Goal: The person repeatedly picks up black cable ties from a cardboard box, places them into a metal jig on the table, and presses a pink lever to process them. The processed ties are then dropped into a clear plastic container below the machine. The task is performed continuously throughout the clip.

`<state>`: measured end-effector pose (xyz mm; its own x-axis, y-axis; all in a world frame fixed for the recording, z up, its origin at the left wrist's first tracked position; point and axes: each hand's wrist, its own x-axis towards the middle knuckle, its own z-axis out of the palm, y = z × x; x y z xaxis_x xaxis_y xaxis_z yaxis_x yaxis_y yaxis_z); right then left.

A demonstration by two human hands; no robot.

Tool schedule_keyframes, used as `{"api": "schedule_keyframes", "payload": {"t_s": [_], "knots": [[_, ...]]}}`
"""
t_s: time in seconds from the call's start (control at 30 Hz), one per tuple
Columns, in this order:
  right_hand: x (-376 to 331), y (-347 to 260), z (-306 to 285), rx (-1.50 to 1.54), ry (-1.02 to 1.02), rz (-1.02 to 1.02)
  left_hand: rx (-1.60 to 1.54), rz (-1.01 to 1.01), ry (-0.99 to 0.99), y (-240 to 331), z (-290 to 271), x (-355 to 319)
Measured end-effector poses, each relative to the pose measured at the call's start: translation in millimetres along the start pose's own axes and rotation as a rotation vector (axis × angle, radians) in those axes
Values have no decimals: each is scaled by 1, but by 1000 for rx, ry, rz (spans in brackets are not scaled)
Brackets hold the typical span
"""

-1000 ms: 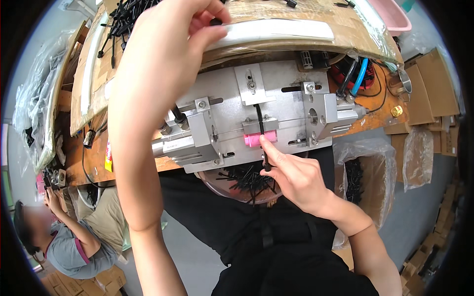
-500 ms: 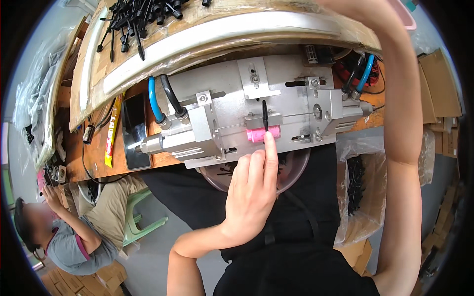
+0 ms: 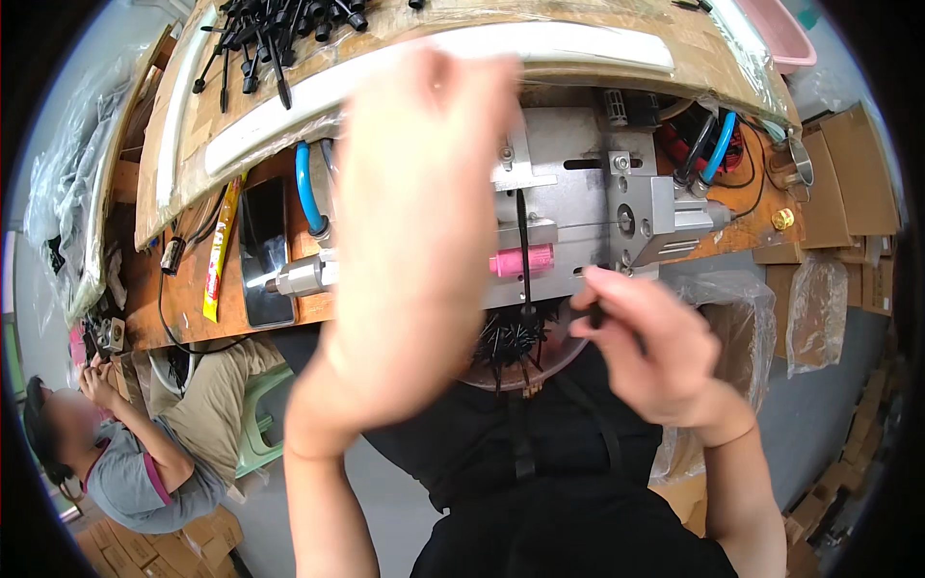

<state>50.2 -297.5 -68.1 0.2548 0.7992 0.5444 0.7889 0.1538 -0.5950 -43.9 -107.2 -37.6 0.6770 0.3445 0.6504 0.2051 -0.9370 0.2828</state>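
My left hand (image 3: 414, 183) is raised over the left part of a metal clamping fixture (image 3: 568, 212); motion smears its fingers, and any hold is hidden. A thin black wand (image 3: 524, 241) lies lengthwise across the pink block (image 3: 508, 261) at the fixture's middle. To the right of the wand's near end, my right hand (image 3: 665, 361) is closed in a pinch, a small dark thing just showing at its fingertips. Below the fixture's near edge, a translucent bowl (image 3: 568, 358) holds several black bristly pieces (image 3: 506, 342).
Black wands with caps (image 3: 279, 34) are heaped on the cardboard-covered shelf (image 3: 578, 82). Blue air hoses (image 3: 308, 188) run to the fixture. A phone (image 3: 265, 250) and yellow packet (image 3: 221, 252) lie at left; a metal cup (image 3: 792, 166) stands at right. Another person (image 3: 145, 453) sits at left.
My left hand has lifted off the pink block and swung up and left. My right hand has come down from the upper right to beside the bowl. The wand now reaches farther toward me.
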Motion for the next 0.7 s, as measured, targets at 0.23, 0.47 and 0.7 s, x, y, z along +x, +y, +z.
{"api": "schedule_keyframes", "payload": {"t_s": [0.23,0.47,0.7], "knots": [[-37,10,60,-40,-57,1,21,-177,-291,-42,-19,80],[-28,8,53,-40,-101,55,-136,-176,-236,-25,-43,44],[-9,-10,5,-17,-70,269,-114,-186,-267,44,-33,-98]]}}
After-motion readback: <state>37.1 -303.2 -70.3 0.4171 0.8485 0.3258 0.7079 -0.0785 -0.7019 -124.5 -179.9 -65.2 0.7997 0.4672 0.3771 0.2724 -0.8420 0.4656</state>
